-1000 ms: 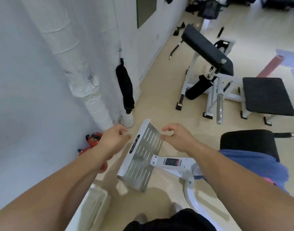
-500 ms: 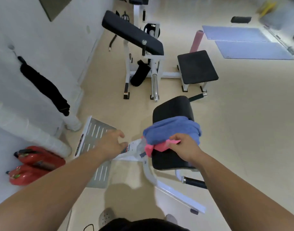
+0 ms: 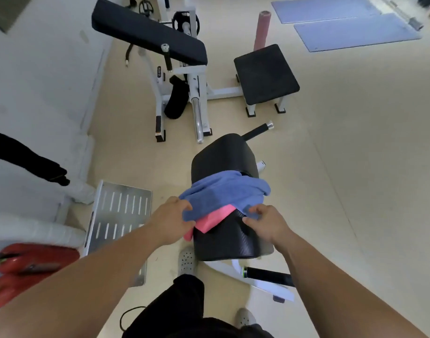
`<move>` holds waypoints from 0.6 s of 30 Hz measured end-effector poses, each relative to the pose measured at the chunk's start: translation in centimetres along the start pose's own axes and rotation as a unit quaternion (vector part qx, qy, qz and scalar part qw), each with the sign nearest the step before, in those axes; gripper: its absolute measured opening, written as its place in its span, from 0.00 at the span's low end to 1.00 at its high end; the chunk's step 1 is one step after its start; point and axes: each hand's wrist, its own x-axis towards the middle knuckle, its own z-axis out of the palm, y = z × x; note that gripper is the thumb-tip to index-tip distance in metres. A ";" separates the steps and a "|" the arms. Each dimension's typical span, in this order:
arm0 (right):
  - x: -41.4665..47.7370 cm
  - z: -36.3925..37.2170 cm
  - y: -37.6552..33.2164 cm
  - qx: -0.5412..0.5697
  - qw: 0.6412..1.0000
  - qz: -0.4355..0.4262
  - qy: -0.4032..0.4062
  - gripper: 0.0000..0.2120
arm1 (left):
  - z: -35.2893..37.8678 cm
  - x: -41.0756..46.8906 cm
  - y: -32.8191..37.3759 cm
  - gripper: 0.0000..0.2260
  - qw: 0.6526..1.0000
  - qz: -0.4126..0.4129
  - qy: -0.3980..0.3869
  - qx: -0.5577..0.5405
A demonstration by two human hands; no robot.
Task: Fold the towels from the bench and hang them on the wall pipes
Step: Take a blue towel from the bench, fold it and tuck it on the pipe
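Both hands are on the blue towel (image 3: 225,195) now. My left hand (image 3: 171,222) pinches the near left edge, with the thumb on top and the other fingers tucked under the cloth. My right hand (image 3: 266,222) pinches the near right corner between thumb and fingers. I hold it at two spots, well apart, so I think the towel will open flat when I lift it and not hang in a lump.

That blue towel lies in a loose heap across the middle of the black padded bench (image 3: 223,242). A pink towel (image 3: 215,219) lies under it. Only its near part peeks out between my hands, and a bit of it droops down the left side of the pad. I take the blue one first because it is on top. The pink one touches it, so it may get dragged along or slide off the round pad when I pull. I would lift slowly.

On the far left, a black cloth (image 3: 31,162) hangs by the white wall. A thick white wrapped pipe (image 3: 36,231) runs along the near left, close to some red things on the floor. I judge the towels must go over that way, so this is an early step: nothing in my hands is folded yet.
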 end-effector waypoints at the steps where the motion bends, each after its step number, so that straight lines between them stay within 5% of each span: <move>1: 0.7 0.4 -0.1 -0.003 1.000 0.005 0.002 0.19 | -0.2 1.3 -0.1 0.21 1.000 0.010 -0.010 0.001; 8: 4.0 3.2 -1.7 -0.048 0.997 0.055 0.037 0.29 | -1.5 10.2 -0.7 0.26 0.993 0.074 -0.093 -0.025; 18: 5.9 5.1 -1.1 -0.216 0.968 0.100 0.083 0.21 | 0.4 16.0 -0.7 0.35 0.948 0.182 -0.261 -0.018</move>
